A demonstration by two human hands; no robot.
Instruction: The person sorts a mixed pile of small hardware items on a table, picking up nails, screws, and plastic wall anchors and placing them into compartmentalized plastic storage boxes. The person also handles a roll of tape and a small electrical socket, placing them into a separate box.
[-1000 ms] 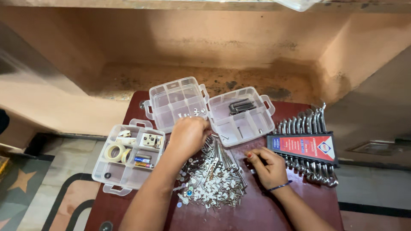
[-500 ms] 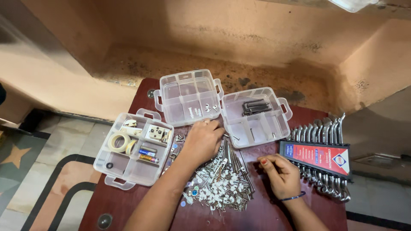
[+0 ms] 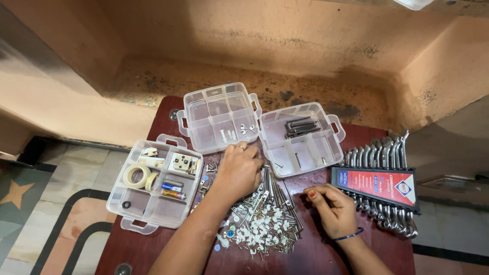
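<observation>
On the dark red table (image 3: 168, 239), the right hand (image 3: 331, 206) rests near the edge with fingers curled in; whether it pinches anything is hard to tell. Just beside it lies the pile of nails and white clips (image 3: 260, 219). The left hand (image 3: 239, 170) lies knuckles-up on the pile's far end, fingers bent down into it. Beyond stand three clear plastic boxes (image 3: 219, 114), and a wrench set (image 3: 379, 183) at right.
</observation>
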